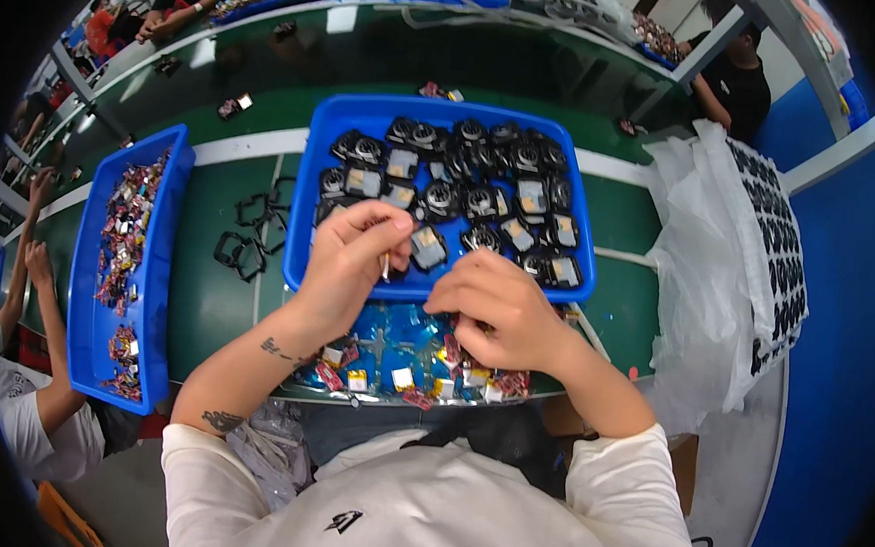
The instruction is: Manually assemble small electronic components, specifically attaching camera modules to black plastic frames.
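Observation:
My left hand [353, 258] is over the near edge of a blue tray [303, 205], thumb and fingers pinched together. A thin, light-coloured bit shows below its fingertips, too small to name. To its right, my right hand [496, 307] has curled fingers over the tray's near rim; whatever they may hold is hidden. Rows of small black housings [440, 199], several with grey panels, fill the tray. Below the hands, small red circuit boards [329, 375] with white and silver blocks [403, 379] lie on a shiny blue mat [379, 335].
A long blue bin [84, 282] of similar boards stands left. Black plastic frames [243, 252] lie between it and the tray. Stacked white sheets of black parts [770, 244], partly wrapped in clear plastic [694, 259], stand right. Other people work along the green table [210, 310].

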`<control>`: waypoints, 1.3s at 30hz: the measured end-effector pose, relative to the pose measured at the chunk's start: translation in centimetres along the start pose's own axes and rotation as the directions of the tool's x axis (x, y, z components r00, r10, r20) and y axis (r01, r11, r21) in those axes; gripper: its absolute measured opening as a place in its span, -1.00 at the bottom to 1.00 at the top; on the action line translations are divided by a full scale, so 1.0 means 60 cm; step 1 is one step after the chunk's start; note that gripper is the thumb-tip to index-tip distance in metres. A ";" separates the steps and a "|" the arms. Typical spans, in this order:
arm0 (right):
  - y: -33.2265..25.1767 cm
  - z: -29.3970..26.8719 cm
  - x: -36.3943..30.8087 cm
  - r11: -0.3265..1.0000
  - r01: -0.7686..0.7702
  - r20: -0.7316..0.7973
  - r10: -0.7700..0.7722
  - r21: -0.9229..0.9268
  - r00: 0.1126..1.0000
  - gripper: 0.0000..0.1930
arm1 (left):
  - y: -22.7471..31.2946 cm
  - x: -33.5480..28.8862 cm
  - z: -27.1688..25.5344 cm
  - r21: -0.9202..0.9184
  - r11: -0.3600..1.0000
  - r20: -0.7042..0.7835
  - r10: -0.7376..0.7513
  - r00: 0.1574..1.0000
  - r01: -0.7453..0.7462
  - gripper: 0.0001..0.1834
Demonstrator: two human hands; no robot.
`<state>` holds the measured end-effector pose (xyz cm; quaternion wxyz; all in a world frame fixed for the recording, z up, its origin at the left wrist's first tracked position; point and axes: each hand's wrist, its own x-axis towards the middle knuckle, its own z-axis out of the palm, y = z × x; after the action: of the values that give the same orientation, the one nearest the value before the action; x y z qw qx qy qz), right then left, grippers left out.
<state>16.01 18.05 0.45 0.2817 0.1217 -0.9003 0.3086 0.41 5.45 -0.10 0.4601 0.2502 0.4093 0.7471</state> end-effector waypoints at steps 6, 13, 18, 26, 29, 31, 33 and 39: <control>-0.025 0.020 0.008 0.996 -0.070 -0.016 0.069 -0.056 0.997 -0.80 | -0.005 -0.033 -0.023 0.104 0.993 -0.036 0.059 0.998 -0.055 -0.91; -0.068 0.025 -0.008 0.993 -0.059 0.115 0.071 -0.106 0.991 -0.82 | -0.023 -0.035 -0.012 0.065 0.998 0.044 -0.003 0.999 0.000 -0.86; -0.049 0.026 0.029 0.976 -0.053 -0.019 0.050 -0.212 0.999 -0.84 | -0.021 -0.030 -0.018 0.078 0.997 0.030 0.025 0.999 -0.027 -0.84; 0.004 0.011 0.080 0.884 -0.075 0.241 0.206 -0.462 0.948 -0.74 | -0.013 -0.018 -0.013 0.069 0.997 0.049 0.032 0.998 -0.035 -0.83; 0.013 0.014 0.071 0.887 -0.117 0.201 0.228 -0.448 0.953 -0.72 | -0.019 -0.019 -0.013 0.080 0.996 0.056 0.025 0.998 -0.030 -0.82; 0.014 0.016 0.069 0.899 -0.094 0.221 0.205 -0.428 0.954 -0.71 | -0.021 -0.019 -0.018 0.086 0.996 0.056 0.018 0.998 -0.023 -0.81; 0.015 0.018 0.064 0.896 -0.078 0.218 0.190 -0.438 0.957 -0.69 | -0.020 -0.025 -0.016 0.113 0.993 0.038 0.023 0.999 -0.027 -0.82; 0.017 0.022 0.057 0.915 -0.130 0.146 0.199 -0.382 0.969 -0.71 | -0.025 -0.024 -0.016 0.089 0.996 0.062 0.017 0.998 -0.023 -0.84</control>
<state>12.24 17.87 1.07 0.1893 0.0178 -0.9711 0.1441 1.04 4.16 -1.88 0.4532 0.2971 0.4257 0.7247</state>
